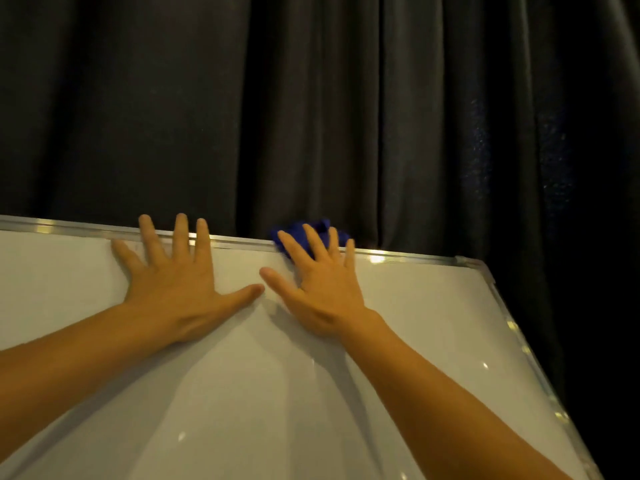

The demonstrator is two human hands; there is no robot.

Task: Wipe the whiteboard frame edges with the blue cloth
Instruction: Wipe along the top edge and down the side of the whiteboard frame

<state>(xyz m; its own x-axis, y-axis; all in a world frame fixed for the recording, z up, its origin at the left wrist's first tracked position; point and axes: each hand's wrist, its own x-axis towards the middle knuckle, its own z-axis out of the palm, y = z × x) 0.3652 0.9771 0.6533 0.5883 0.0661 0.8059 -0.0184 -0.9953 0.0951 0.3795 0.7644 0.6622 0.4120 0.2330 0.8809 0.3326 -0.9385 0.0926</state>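
Observation:
A white whiteboard point(433, 323) with a silver metal frame fills the lower half of the head view. Its top edge point(408, 255) runs left to right and its right edge point(519, 336) slants down. My left hand point(173, 282) lies flat on the board with fingers spread, fingertips over the top frame. My right hand point(318, 285) is spread too, its fingers pressing the blue cloth point(294, 233) onto the top frame edge. Most of the cloth is hidden under those fingers; a bunched part sticks up behind the frame.
A dark pleated curtain point(311, 98) hangs close behind the board and fills the upper half. The board's top right corner point(479, 265) lies to the right of my right hand.

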